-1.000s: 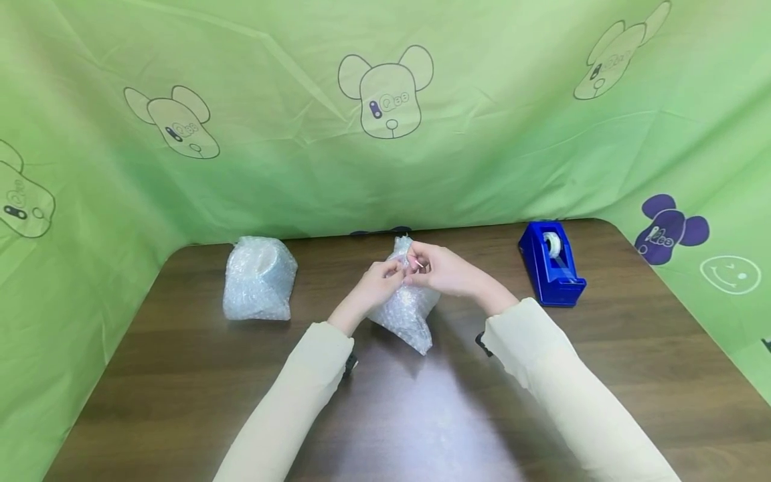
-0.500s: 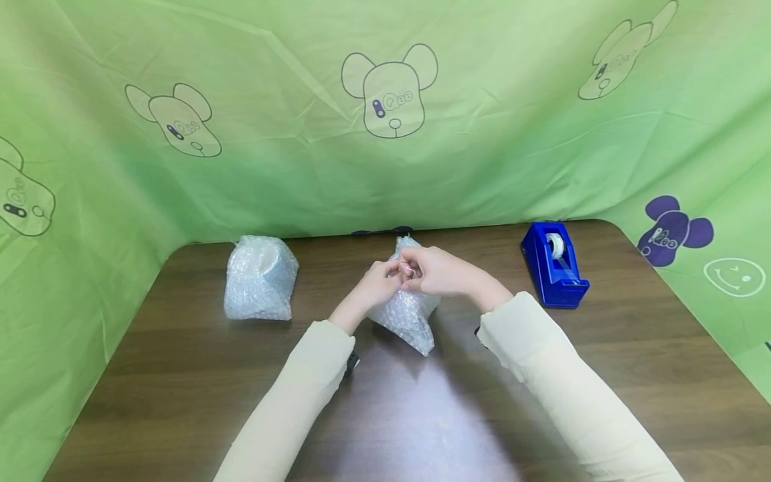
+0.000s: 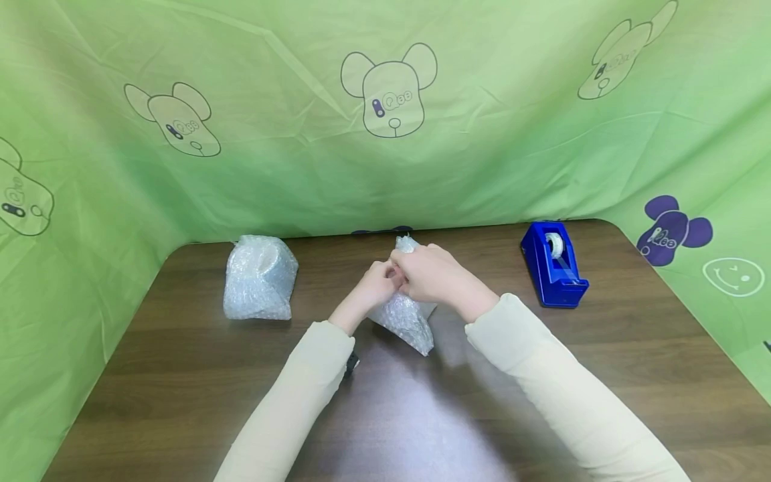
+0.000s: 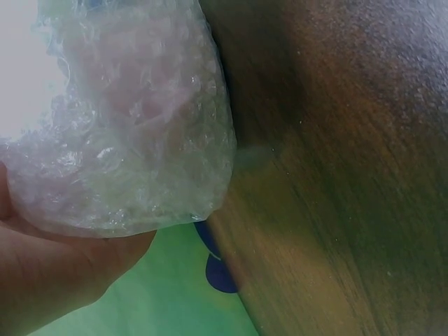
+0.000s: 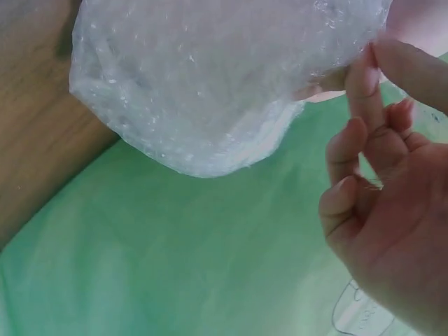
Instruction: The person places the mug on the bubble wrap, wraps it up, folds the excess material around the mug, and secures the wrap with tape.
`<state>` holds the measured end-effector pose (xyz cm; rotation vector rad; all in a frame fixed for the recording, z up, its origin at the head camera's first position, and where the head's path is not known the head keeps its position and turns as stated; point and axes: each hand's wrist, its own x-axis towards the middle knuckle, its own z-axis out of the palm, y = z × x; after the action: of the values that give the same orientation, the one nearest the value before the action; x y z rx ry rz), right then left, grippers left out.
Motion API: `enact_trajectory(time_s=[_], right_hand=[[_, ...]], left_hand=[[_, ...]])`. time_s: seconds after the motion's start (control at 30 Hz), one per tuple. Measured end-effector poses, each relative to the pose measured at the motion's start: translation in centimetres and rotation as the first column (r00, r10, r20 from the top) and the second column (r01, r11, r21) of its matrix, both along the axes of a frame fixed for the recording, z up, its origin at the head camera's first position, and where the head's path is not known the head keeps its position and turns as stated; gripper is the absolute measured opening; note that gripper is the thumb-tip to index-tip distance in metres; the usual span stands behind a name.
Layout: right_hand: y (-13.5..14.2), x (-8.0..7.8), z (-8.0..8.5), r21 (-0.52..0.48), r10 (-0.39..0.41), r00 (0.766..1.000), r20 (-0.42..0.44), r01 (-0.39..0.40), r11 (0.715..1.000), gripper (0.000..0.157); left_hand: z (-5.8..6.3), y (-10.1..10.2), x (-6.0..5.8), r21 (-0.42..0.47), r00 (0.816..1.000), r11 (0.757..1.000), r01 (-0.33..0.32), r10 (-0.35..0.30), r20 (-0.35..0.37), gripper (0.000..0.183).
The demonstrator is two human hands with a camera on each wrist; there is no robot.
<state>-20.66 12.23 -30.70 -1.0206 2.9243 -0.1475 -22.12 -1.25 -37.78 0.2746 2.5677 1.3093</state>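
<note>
A bubble-wrapped package (image 3: 405, 323) sits near the table's far middle, one pointed corner toward me. My left hand (image 3: 371, 288) grips its upper left part; in the left wrist view the fingers (image 4: 63, 273) go behind the bubble wrap (image 4: 133, 147). The right hand (image 3: 432, 274) is bent over the top, meeting the left fingertips. In the right wrist view its thumb and index finger (image 5: 371, 77) pinch at the edge of the bubble wrap (image 5: 196, 84), while the other fingers curl loosely. What is wrapped inside cannot be made out.
Another bubble-wrapped package (image 3: 259, 281) stands at the left of the wooden table (image 3: 181, 388). A blue tape dispenser (image 3: 553, 268) with a clear roll is at the right. A green printed cloth (image 3: 289, 174) hangs along the back and sides.
The right hand has turned over and shifted left across the top of the package, its knuckles now hiding its fingertips. A small clear loop seen at its fingers is hidden now. The left hand stays.
</note>
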Motion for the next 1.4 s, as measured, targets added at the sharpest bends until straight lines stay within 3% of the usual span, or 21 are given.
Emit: enact_trajectory(time_s=[0.2, 0.37, 0.53, 0.63, 0.87, 1.2, 1.4], right_hand=[[0.1, -0.5, 0.3, 0.051, -0.118, 0.993, 0.027, 0.117, 0.992, 0.034], [0.3, -1.5, 0.7, 0.068, -0.173, 0.971, 0.165, 0.164, 0.984, 0.045], [1.2, -2.5, 0.5, -0.079, -0.115, 0.918, 0.379, 0.156, 0.985, 0.032], [2.0, -3.1, 0.4, -0.173, -0.065, 0.892, 0.447, 0.158, 0.972, 0.024], [3.6, -3.9, 1.0, -0.258, -0.051, 0.878, 0.475, 0.194, 0.947, 0.009], [3.8, -4.4, 0.7, -0.213, -0.156, 0.849, 0.505, 0.297, 0.931, 0.011], [3.6, -4.5, 0.6, -0.211, -0.168, 0.844, 0.509, 0.312, 0.926, 0.017]], left_hand=[[-0.1, 0.1, -0.1, -0.001, 0.999, 1.0, 0.02, -0.02, -0.027, 0.026], [-0.2, 0.1, 0.0, -0.004, 1.0, 1.0, 0.01, -0.01, -0.023, 0.028], [-0.2, 0.1, 0.0, 0.011, 0.998, 1.0, 0.023, -0.022, -0.052, 0.022], [-0.2, 0.2, 0.0, 0.019, 0.997, 0.999, 0.029, -0.028, -0.071, 0.023], [0.1, 0.1, 0.1, 0.049, 0.999, 0.998, 0.031, -0.029, -0.036, 0.022], [0.0, 0.1, 0.2, 0.083, 0.998, 0.996, 0.029, -0.024, -0.05, 0.02], [0.0, 0.1, 0.2, 0.087, 0.997, 0.995, 0.038, -0.032, -0.07, 0.023]])
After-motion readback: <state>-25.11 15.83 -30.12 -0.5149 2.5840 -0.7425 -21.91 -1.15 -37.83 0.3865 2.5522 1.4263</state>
